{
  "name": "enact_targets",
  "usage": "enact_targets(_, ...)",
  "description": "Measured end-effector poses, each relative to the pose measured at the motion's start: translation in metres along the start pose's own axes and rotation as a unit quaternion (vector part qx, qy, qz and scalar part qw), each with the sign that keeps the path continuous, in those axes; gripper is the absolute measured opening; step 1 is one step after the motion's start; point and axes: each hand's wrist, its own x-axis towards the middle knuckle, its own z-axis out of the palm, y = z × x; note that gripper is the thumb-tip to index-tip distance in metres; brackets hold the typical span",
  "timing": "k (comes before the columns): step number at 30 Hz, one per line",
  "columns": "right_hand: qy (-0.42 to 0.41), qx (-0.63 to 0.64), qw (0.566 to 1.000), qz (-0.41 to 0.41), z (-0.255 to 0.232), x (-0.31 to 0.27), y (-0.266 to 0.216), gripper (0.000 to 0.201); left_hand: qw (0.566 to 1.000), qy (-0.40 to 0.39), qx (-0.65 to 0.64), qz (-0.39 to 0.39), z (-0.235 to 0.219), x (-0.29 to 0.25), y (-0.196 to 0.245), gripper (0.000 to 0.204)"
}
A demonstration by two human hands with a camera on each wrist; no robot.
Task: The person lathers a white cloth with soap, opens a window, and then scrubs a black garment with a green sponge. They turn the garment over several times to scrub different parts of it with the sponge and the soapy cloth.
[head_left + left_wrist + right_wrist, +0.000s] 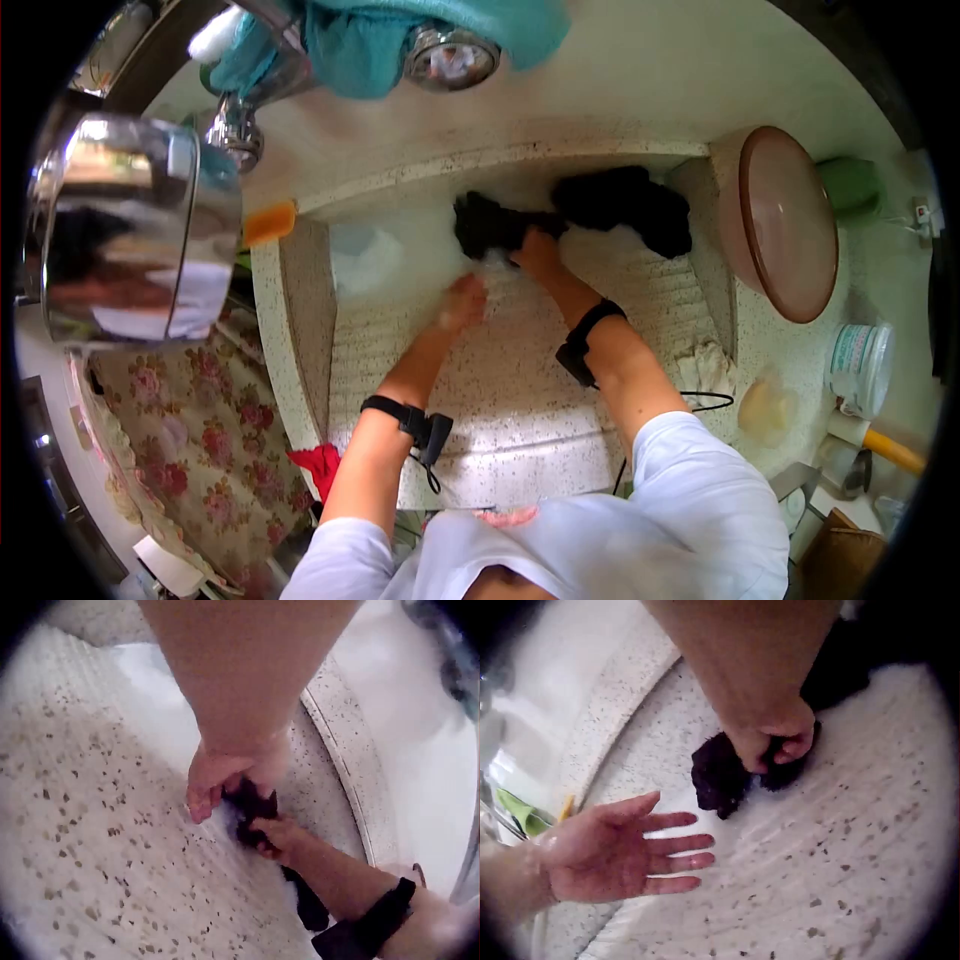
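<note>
My right hand grips a wet black cloth towards the back of a speckled stone sink. In the right wrist view, the fingers of that right hand are curled round the bunched cloth. My left hand is to the left of it and nearer my body; in the right wrist view this left hand holds nothing, its fingers straight and spread. The left wrist view has the left hand close beside the cloth; whether they touch is hard to tell.
A second black cloth lies at the back right of the sink, whose ribbed floor slopes. Cloudy water stands at the back left. A pinkish bowl leans on the right rim. Metal taps and an orange object are at left.
</note>
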Motion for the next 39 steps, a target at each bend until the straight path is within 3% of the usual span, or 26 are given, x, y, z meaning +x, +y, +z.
enact_targets(2, -0.068, 0.004, 0.996, -0.062, 0.001, -0.053, -0.035, 0.060, 0.968, 0.071, -0.238, -0.039, 0.011, -0.028, 0.021, 0.069)
enact_targets(3, -0.074, 0.010, 0.991, -0.115, 0.005, -0.088, -0.049, 0.053, 0.928, 0.105, -0.353, -0.057, 0.013, -0.038, 0.026, 0.070)
enact_targets(4, -0.082, 0.017, 0.982, -0.166, 0.013, -0.116, -0.054, 0.048, 0.925, -0.016, -0.378, -0.030, -0.007, -0.031, 0.012, 0.068)
enact_targets(7, -0.150, -0.011, 0.951, -0.270, 0.019, -0.154, -0.045, 0.048, 0.994, 0.055, -0.096, 0.015, -0.036, -0.011, -0.048, 0.059)
enact_targets(8, -0.157, 0.022, 0.950, -0.268, 0.009, -0.162, -0.044, 0.049, 0.985, 0.173, 0.002, 0.029, -0.030, -0.025, -0.049, 0.055)
enact_targets(10, -0.173, 0.092, 0.946, -0.259, -0.017, -0.179, -0.044, 0.053, 0.990, 0.120, -0.061, 0.034, -0.016, -0.087, -0.016, 0.058)
enact_targets(12, -0.153, 0.308, 0.931, -0.124, -0.030, -0.179, -0.042, 0.049, 0.977, 0.058, -0.201, 0.047, -0.018, -0.122, 0.006, 0.055)
enact_targets(14, -0.026, 0.424, 0.905, -0.007, -0.039, -0.156, -0.029, 0.049, 0.964, 0.115, -0.196, 0.136, -0.036, -0.126, 0.023, 0.058)
enact_targets(15, 0.028, 0.345, 0.937, -0.039, -0.042, -0.149, -0.022, 0.051, 0.955, 0.138, -0.190, 0.184, -0.045, -0.121, 0.033, 0.060)
enact_targets(16, 0.083, 0.264, 0.958, -0.069, -0.043, -0.141, -0.014, 0.052, 0.962, 0.161, -0.091, 0.199, -0.053, -0.113, 0.040, 0.060)
enact_targets(18, 0.100, 0.113, 0.983, -0.102, -0.032, -0.117, 0.001, 0.054, 0.949, 0.201, 0.108, 0.219, -0.065, -0.093, 0.042, 0.060)
enact_targets(19, 0.066, 0.045, 0.991, -0.111, -0.024, -0.095, 0.002, 0.054, 0.923, 0.204, 0.245, 0.215, -0.072, -0.066, 0.035, 0.061)
enact_targets(20, 0.033, -0.023, 0.992, -0.118, -0.018, -0.078, 0.001, 0.054, 0.879, 0.203, 0.378, 0.208, -0.081, -0.029, 0.021, 0.062)
enact_targets(22, 0.158, -0.104, 0.962, -0.197, 0.014, -0.076, -0.009, 0.051, 0.781, 0.276, 0.532, 0.175, -0.060, -0.003, 0.018, 0.064)
enact_targets(23, 0.222, -0.146, 0.935, -0.234, 0.022, -0.071, -0.015, 0.050, 0.769, 0.248, 0.566, 0.161, -0.050, 0.007, 0.023, 0.064)
enact_targets(25, 0.191, -0.213, 0.936, -0.203, 0.033, -0.045, -0.013, 0.043, 0.743, 0.189, 0.629, 0.126, -0.033, 0.023, 0.025, 0.063)
enact_targets(26, 0.170, -0.245, 0.936, -0.187, 0.034, -0.045, -0.012, 0.039, 0.739, 0.208, 0.632, 0.106, -0.024, 0.026, 0.027, 0.060)
enact_targets(29, 0.041, -0.116, 0.971, -0.207, 0.020, -0.062, 0.008, 0.027, 0.655, 0.173, 0.710, 0.192, -0.027, 0.018, 0.011, 0.041)
enact_targets(31, 0.021, 0.032, 0.975, -0.220, -0.006, -0.081, 0.052, 0.026, 0.687, 0.171, 0.651, 0.273, -0.061, -0.004, -0.003, 0.035)
enact_targets(33, 0.089, 0.127, 0.984, -0.090, -0.043, -0.123, 0.079, 0.021, 0.702, 0.174, 0.610, 0.324, -0.090, -0.047, -0.004, 0.025)
enact_targets(34, 0.118, 0.159, 0.975, -0.102, -0.053, -0.137, 0.102, 0.018, 0.704, 0.175, 0.602, 0.333, -0.096, -0.078, -0.001, 0.018)
enact_targets(37, 0.153, 0.169, 0.960, -0.160, -0.068, -0.171, 0.114, 0.014, 0.822, 0.165, 0.387, 0.384, -0.109, -0.120, -0.016, 0.015)
enact_targets(38, 0.154, 0.159, 0.958, -0.181, -0.070, -0.186, 0.111, 0.014, 0.641, 0.159, 0.560, 0.501, -0.092, -0.152, 0.010, 0.018)
enact_targets(39, 0.175, 0.146, 0.957, -0.178, -0.076, -0.191, 0.105, 0.014, 0.681, 0.162, 0.517, 0.493, -0.090, -0.161, 0.016, 0.018)
